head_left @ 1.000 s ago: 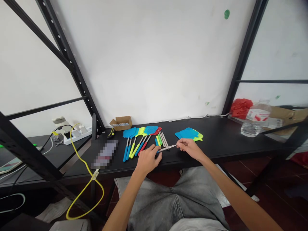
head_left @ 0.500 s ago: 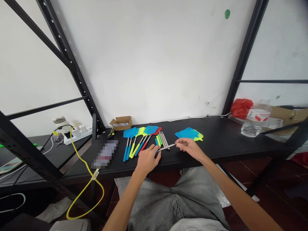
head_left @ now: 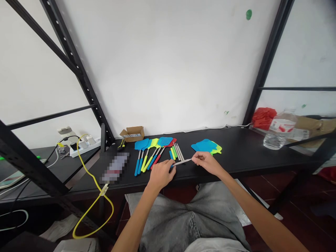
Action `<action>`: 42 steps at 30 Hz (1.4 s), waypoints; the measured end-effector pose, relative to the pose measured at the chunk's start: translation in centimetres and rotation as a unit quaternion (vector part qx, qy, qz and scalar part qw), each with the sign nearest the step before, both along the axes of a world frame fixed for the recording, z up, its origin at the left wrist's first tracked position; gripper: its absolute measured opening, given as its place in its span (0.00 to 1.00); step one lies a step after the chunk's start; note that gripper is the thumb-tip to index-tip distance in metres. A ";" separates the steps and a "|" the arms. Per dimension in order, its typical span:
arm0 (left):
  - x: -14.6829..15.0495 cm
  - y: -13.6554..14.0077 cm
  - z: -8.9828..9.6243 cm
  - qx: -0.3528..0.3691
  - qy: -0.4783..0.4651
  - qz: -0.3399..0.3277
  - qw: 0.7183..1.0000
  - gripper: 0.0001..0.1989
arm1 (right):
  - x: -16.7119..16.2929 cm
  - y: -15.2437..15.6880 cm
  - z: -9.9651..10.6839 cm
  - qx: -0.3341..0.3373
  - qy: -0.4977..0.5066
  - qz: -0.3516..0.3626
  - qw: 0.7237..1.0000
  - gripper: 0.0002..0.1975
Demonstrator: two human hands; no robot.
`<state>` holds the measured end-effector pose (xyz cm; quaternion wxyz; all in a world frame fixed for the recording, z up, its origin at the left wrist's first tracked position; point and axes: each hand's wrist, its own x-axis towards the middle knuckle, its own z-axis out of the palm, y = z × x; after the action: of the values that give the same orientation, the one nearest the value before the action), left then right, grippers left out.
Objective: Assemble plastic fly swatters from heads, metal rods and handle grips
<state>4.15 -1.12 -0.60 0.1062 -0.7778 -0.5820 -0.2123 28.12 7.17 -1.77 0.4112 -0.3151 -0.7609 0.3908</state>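
My left hand (head_left: 161, 173) is closed around the blue handle end of a metal rod (head_left: 182, 162), most of that handle hidden in the fingers. The rod points right, and my right hand (head_left: 206, 162) pinches its far tip. Just beyond the hands lie several loose metal rods (head_left: 179, 152) and short green and blue handles (head_left: 173, 152). Left of these, several fly swatters (head_left: 147, 157) with blue, yellow and red handles lie side by side, heads toward the wall. Past my right hand rests a stack of loose blue and yellow swatter heads (head_left: 204, 145).
On the black tabletop (head_left: 236, 150) stand an open cardboard box (head_left: 133, 133), a yellow-black cutter (head_left: 121, 144) and a blurred-out flat object (head_left: 115, 168). A yellow cable (head_left: 90, 171) hangs over the left edge. Black shelf posts (head_left: 267, 63) flank both sides; a water bottle (head_left: 279, 129) stands right.
Both hands stay almost in place, holding the rod between them. My right hand has shifted very slightly lower at the rod's tip. Nothing else has visibly moved.
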 end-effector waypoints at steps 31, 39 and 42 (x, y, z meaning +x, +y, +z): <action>-0.2 0.2 -0.5 0.002 0.000 -0.038 0.999 0.20 | -0.1 -0.2 -0.1 0.053 -0.041 -0.012 0.998 0.12; -0.3 0.0 -0.2 0.004 -0.001 -0.055 0.998 0.20 | -0.1 -0.4 0.0 0.098 -0.089 -0.034 0.991 0.15; -0.2 -0.1 -0.1 0.007 -0.001 -0.056 0.998 0.20 | -0.1 -0.5 0.1 0.107 -0.100 -0.035 0.989 0.16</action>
<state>3.92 -1.21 -0.71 0.0990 -0.8083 -0.5362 -0.2223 28.06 6.71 -1.66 0.3782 -0.3331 -0.8240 0.2588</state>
